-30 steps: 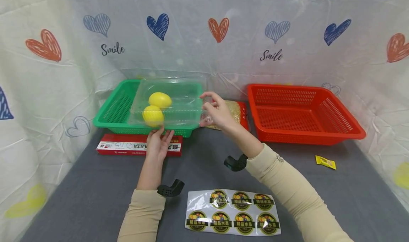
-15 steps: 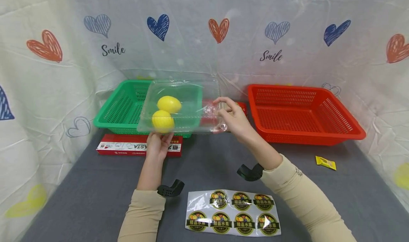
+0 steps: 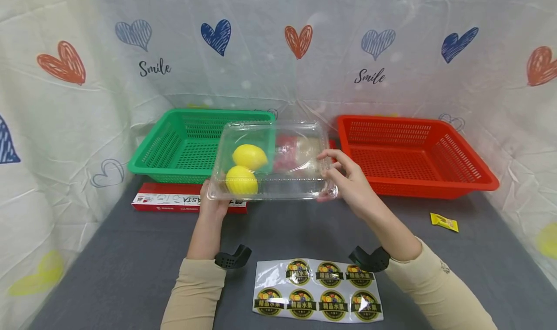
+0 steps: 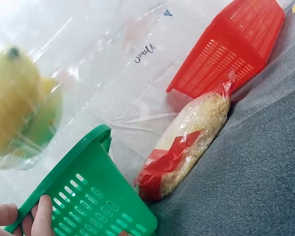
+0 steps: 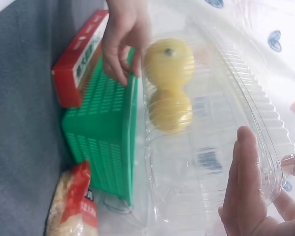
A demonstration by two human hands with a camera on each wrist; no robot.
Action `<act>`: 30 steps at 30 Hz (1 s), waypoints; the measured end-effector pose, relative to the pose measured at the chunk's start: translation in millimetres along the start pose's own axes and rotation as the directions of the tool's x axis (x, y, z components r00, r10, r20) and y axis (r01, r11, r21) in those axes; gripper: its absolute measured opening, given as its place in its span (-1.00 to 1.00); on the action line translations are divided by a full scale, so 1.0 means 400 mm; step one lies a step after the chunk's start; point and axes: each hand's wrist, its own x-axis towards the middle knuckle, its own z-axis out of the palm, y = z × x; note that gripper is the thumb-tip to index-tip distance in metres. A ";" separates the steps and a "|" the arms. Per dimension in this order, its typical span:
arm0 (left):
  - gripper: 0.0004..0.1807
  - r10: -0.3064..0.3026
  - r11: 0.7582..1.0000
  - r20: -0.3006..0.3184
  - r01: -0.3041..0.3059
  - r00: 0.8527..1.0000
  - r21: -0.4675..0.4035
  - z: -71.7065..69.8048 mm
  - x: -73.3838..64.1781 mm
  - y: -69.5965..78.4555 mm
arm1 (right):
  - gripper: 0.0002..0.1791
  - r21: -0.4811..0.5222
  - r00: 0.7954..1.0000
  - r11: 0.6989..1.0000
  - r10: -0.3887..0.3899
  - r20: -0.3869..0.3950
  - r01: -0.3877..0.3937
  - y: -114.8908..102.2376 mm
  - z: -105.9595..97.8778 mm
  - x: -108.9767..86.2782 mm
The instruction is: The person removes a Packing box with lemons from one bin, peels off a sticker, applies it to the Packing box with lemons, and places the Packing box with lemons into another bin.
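My right hand (image 3: 350,180) pinches the right end of a clear plastic clamshell box (image 3: 287,189), held up in the air. Two yellow lemons lie at its left side, the rear lemon (image 3: 250,157) and the nearer lemon (image 3: 241,180). Behind and left of it stands a green basket (image 3: 150,166), partly seen through the plastic. My left hand (image 3: 214,199) is at the basket's front rim, its fingertips behind the box in the head view. In the left wrist view, the thumb and fingers (image 4: 43,216) grip that green rim.
A red pasta box (image 3: 165,200) lies before the green basket. A red basket (image 3: 417,189) stands at right, with a red-and-clear food bag (image 4: 187,142) between the baskets. Nearer lie a sticker sheet (image 3: 315,315) and a small yellow packet (image 3: 444,222). A printed curtain (image 3: 261,68) hangs behind.
My right hand has carried the clear box with the lemons to the right and nearer, off from over the green basket. The left hand has stayed at the basket's front rim.
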 end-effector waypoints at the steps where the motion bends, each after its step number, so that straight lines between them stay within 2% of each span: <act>1: -0.84 -0.003 1.000 -0.030 0.004 1.000 0.025 0.001 0.002 0.000 | -0.66 -0.009 1.000 1.000 0.003 -0.001 -0.003 0.003 -0.004 -0.009; 3: -0.96 -0.008 0.994 -0.085 0.017 0.996 0.111 0.005 0.006 0.001 | -0.66 0.009 1.000 1.000 0.006 0.005 -0.006 0.008 -0.010 -0.026; 5: -0.91 -0.013 0.973 -0.145 0.046 0.989 0.226 0.004 0.015 0.001 | -0.68 0.015 1.000 1.000 0.005 0.005 -0.005 0.014 -0.016 -0.044; 7: -0.85 -0.020 0.953 -0.163 0.068 0.986 0.295 -0.002 0.020 0.002 | -0.69 0.036 1.000 0.999 -0.002 0.008 0.002 0.020 -0.021 -0.062; 9: -0.82 -0.032 0.946 -0.163 0.083 0.986 0.315 -0.004 0.022 0.004 | -0.71 0.055 1.000 0.998 -0.007 0.008 0.007 0.027 -0.025 -0.078; 14: -0.84 -0.072 0.985 -0.134 0.092 0.988 0.149 -0.006 0.027 0.002 | -0.73 0.061 1.000 0.998 -0.012 -0.005 0.012 0.047 -0.037 -0.120; 18: -0.84 -0.088 0.995 -0.105 0.093 0.991 0.046 -0.005 0.027 -0.002 | -0.70 0.062 0.999 0.998 -0.032 -0.016 0.033 0.061 -0.049 -0.153; 24: -0.80 -0.091 0.996 -0.079 0.092 0.993 0.012 -0.003 0.025 -0.003 | -0.65 0.024 0.997 0.997 -0.076 -0.022 0.076 0.073 -0.063 -0.188; 30: -0.81 -0.095 0.995 -0.089 0.095 0.992 -0.007 -0.005 0.024 0.001 | -0.66 -0.008 0.999 0.999 -0.045 -0.017 0.045 0.083 -0.070 -0.211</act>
